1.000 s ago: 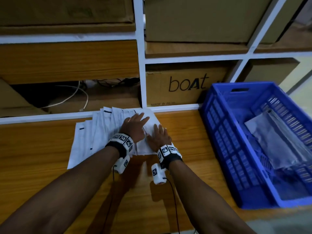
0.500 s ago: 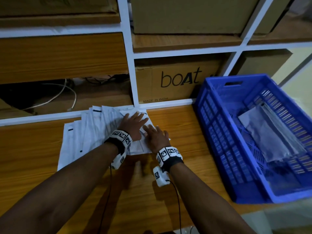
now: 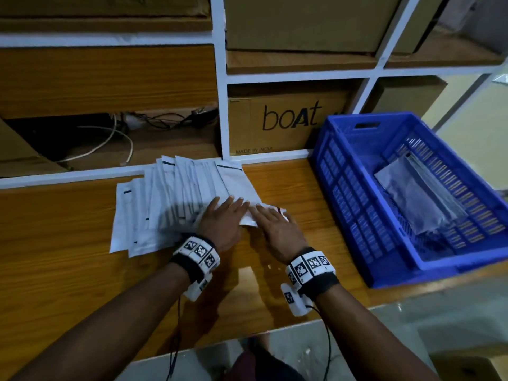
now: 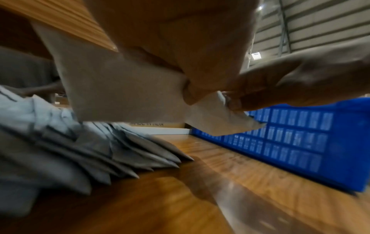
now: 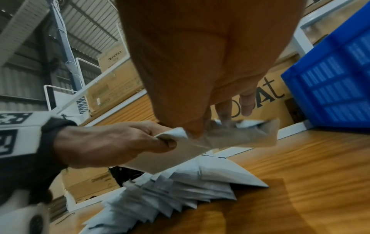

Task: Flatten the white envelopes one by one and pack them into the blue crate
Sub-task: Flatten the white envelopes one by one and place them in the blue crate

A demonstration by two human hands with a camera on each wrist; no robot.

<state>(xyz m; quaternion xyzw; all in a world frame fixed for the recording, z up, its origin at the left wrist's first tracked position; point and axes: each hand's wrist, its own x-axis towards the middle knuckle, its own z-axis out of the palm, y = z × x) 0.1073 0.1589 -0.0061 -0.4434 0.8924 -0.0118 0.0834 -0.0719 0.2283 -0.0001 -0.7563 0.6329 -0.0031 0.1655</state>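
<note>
A fan of white envelopes lies on the wooden counter. Both hands hold the rightmost envelope at its near end. My left hand lies on top with the thumb curled under it. My right hand pinches its crumpled right corner. In the wrist views this envelope is raised a little above the pile. The blue crate stands to the right and holds a few flat envelopes.
A white shelf frame rises right behind the pile. A cardboard box marked "boat" sits behind it, with loose cables in the left bay. The counter's front edge is close to my body.
My hands lay flat on the envelope on top of the pile before. Now they grip it, have slid it nearer and to the right, and its near end is off the pile.
</note>
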